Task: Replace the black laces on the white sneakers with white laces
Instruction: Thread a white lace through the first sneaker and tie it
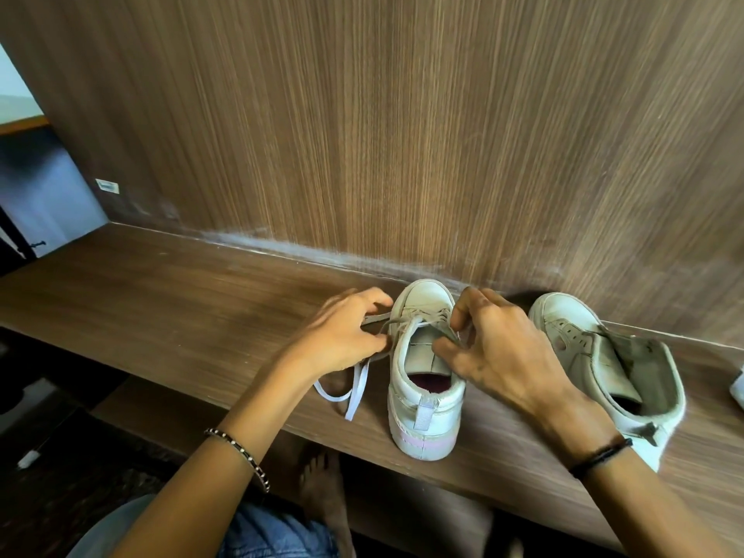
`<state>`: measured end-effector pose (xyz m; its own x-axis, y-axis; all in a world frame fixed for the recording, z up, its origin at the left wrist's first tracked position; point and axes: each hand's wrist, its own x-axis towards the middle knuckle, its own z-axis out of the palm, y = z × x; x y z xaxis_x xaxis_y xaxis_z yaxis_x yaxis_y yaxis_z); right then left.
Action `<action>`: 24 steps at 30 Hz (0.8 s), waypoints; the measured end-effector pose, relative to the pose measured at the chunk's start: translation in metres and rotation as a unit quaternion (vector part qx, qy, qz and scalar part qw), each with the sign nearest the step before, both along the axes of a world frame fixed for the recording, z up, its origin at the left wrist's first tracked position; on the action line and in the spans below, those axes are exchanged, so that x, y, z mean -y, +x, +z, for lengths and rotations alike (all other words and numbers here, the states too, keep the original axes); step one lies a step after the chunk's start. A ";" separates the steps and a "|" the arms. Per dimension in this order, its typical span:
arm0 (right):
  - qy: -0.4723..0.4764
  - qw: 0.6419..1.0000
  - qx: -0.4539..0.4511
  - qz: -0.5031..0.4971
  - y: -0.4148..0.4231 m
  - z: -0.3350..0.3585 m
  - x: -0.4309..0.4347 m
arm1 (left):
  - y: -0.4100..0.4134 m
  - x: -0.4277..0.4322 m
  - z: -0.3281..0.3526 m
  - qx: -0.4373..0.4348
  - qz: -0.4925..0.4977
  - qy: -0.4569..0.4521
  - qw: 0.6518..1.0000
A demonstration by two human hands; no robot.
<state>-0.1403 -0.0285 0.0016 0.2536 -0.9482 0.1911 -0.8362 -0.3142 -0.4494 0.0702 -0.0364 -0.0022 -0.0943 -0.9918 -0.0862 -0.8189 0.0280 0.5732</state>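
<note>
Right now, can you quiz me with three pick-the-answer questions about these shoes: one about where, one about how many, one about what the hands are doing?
1. Where does the loose end of the white lace lie?
A) inside a shoe
B) on the wooden shelf, left of the laced sneaker
C) on the floor

2. How many sneakers stand on the shelf?
A) one
B) two
C) three

3. What are the left hand and right hand doing?
A) lying flat on the shelf
B) holding scissors
C) pinching the lace at the laced sneaker

Answers:
1 B, the end trails on the shelf beside that sneaker's left side.
2 B, the laced one and the other sneaker to its right.
3 C, the fingers of both curl round the lace, one hand on each side of the eyelets.
</note>
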 end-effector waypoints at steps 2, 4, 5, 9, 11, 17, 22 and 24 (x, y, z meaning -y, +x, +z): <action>0.001 1.000 0.003 0.008 0.000 0.000 0.000 | -0.002 0.001 0.000 0.041 -0.038 -0.020 0.998; -0.003 1.000 0.001 0.009 0.000 0.000 0.000 | -0.001 0.003 0.001 0.043 -0.047 -0.020 0.998; -0.004 1.000 -0.001 0.006 0.000 0.000 0.000 | 0.000 0.002 0.002 0.005 -0.036 -0.003 0.999; 0.011 1.000 0.014 0.011 -0.001 -0.002 0.005 | 0.008 -0.002 0.018 -0.183 0.015 0.084 0.979; 0.023 0.998 0.046 0.042 -0.001 -0.002 0.008 | 0.007 -0.004 0.026 -0.243 0.029 0.063 0.968; 0.092 0.955 0.252 0.126 0.020 0.013 0.007 | -0.017 -0.007 0.040 -0.329 0.010 0.004 0.944; 0.097 0.896 0.418 0.114 0.044 0.017 0.008 | -0.013 -0.009 0.049 -0.392 0.038 -0.043 0.918; 0.065 0.852 0.518 0.037 0.043 0.022 0.012 | -0.003 -0.005 0.055 -0.479 0.082 -0.047 0.873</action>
